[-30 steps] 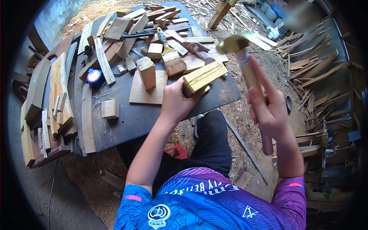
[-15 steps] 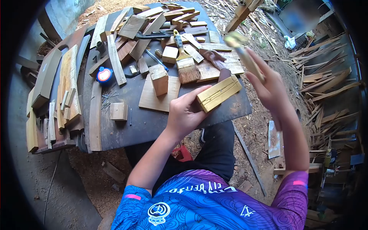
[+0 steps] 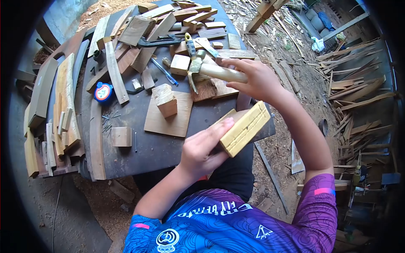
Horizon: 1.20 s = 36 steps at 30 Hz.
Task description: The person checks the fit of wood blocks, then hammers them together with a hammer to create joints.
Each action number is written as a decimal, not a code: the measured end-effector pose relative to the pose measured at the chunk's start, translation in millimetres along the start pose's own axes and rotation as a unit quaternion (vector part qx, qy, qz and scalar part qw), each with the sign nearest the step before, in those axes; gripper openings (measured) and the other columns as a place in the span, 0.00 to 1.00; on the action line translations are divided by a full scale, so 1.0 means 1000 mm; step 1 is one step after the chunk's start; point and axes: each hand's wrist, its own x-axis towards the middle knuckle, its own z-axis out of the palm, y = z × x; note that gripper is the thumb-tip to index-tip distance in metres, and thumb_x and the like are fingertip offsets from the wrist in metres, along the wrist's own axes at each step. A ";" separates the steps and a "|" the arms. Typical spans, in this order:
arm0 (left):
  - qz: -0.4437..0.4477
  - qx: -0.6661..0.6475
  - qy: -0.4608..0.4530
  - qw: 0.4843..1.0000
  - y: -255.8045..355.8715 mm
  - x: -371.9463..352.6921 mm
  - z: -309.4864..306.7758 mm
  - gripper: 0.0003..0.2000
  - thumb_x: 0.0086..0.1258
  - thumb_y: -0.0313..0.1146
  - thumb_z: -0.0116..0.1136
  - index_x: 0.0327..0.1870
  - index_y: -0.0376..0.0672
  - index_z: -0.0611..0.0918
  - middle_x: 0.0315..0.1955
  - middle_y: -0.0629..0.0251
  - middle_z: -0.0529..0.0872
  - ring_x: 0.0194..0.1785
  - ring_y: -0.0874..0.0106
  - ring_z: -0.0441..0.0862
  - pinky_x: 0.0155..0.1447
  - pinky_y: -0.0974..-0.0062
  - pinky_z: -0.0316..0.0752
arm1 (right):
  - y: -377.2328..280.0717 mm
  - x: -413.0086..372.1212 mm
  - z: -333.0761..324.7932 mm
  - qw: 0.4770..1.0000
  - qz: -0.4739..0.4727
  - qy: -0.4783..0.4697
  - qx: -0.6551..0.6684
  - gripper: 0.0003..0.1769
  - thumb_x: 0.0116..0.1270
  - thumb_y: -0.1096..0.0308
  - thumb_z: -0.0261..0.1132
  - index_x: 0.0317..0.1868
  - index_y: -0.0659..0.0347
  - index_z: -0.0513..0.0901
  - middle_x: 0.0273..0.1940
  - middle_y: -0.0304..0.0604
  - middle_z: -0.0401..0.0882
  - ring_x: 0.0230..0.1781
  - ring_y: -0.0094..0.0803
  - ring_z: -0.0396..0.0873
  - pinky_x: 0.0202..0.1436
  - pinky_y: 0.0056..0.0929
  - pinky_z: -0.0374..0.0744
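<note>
My left hand (image 3: 202, 145) grips a yellowish wooden block (image 3: 247, 128) above the table's front edge. A cracked line runs along the block's upturned face. My right hand (image 3: 259, 80) has its fingers around the pale handle of a claw hammer (image 3: 219, 72). The hammer's head points left, over a wood slab and the paintbrush (image 3: 190, 44), whose bristles it hides. To the left, a small upright block (image 3: 165, 101) stands on a square board (image 3: 168, 124). A smaller wood cube (image 3: 122, 137) sits beside a single nail (image 3: 136, 142).
A blue tape measure (image 3: 103, 92), loose nails (image 3: 107, 122) and blue pens (image 3: 164, 71) lie on the dark table (image 3: 164, 158). Wood offcuts and a black clamp (image 3: 158, 41) crowd its far side. Wood strips (image 3: 354, 97) are piled on the ground at right.
My right hand has brought the hammer left and down, from raised at the right to over the table. The block in my left hand has moved slightly down and tilted more. The view has shifted.
</note>
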 end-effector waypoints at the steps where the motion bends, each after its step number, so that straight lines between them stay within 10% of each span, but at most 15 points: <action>1: 0.007 0.004 -0.002 1.000 0.001 0.000 0.001 0.34 0.56 0.23 0.81 0.68 0.34 0.85 0.61 0.48 0.92 0.62 0.53 0.93 0.67 0.60 0.88 | -0.002 -0.002 -0.002 1.000 -0.002 0.003 0.006 0.28 0.72 0.56 0.76 0.71 0.47 0.85 0.53 0.49 0.92 0.53 0.50 0.90 0.58 0.45 0.87; 8: 0.040 0.017 -0.008 0.999 0.004 0.000 0.005 0.28 0.58 0.28 0.79 0.63 0.33 0.88 0.58 0.50 0.93 0.61 0.55 0.93 0.67 0.58 0.89 | -0.018 -0.048 -0.041 0.961 0.003 0.025 0.274 0.25 0.71 0.62 0.80 0.65 0.62 0.90 0.54 0.48 0.92 0.52 0.38 0.90 0.58 0.35 0.86; 10: 0.053 0.016 -0.006 0.998 0.003 0.004 0.004 0.27 0.57 0.26 0.80 0.61 0.31 0.89 0.56 0.48 0.94 0.58 0.54 0.95 0.63 0.60 0.91 | -0.034 -0.065 -0.059 0.956 -0.131 -0.028 0.259 0.29 0.64 0.58 0.85 0.62 0.62 0.91 0.54 0.48 0.92 0.54 0.42 0.89 0.61 0.39 0.86; 20: 0.030 0.006 -0.008 0.999 -0.001 0.002 0.004 0.28 0.57 0.28 0.78 0.63 0.33 0.88 0.57 0.50 0.93 0.62 0.54 0.93 0.66 0.57 0.89 | -0.072 -0.092 -0.032 0.988 -0.133 0.069 0.023 0.20 0.57 0.73 0.80 0.51 0.59 0.91 0.48 0.41 0.91 0.54 0.45 0.88 0.56 0.43 0.87; 24: -0.106 -0.013 0.001 0.994 0.002 0.002 -0.007 0.30 0.59 0.24 0.81 0.66 0.31 0.87 0.57 0.49 0.94 0.61 0.59 0.94 0.66 0.65 0.88 | -0.073 -0.077 -0.033 0.987 -0.129 0.087 -0.050 0.27 0.62 0.68 0.78 0.64 0.52 0.89 0.62 0.40 0.89 0.68 0.45 0.83 0.71 0.47 0.80; 28: -0.348 -0.312 0.213 0.858 0.008 -0.006 0.009 0.25 0.72 0.21 0.77 0.70 0.32 0.85 0.58 0.59 0.93 0.60 0.71 0.90 0.68 0.70 0.84 | -0.080 -0.101 -0.005 0.954 -0.004 0.299 0.011 0.40 0.60 0.68 0.84 0.74 0.60 0.83 0.61 0.52 0.83 0.58 0.46 0.83 0.59 0.41 0.83; 33: -0.464 -0.431 0.264 0.728 0.027 -0.032 0.026 0.39 0.79 0.23 0.70 0.85 0.34 0.61 0.70 0.56 0.76 0.72 0.65 0.81 0.71 0.65 0.85 | -0.116 -0.175 0.059 0.933 0.245 0.187 0.187 0.44 0.67 0.59 0.83 0.78 0.66 0.74 0.49 0.50 0.76 0.43 0.39 0.78 0.47 0.36 0.81; 36: -0.391 -0.145 0.085 0.905 0.029 -0.062 0.023 0.43 0.78 0.29 0.73 0.87 0.33 0.58 0.72 0.52 0.68 0.75 0.62 0.77 0.68 0.65 0.88 | -0.125 -0.188 0.073 0.929 0.229 0.189 0.221 0.47 0.65 0.53 0.84 0.78 0.65 0.74 0.54 0.53 0.78 0.51 0.46 0.81 0.56 0.42 0.83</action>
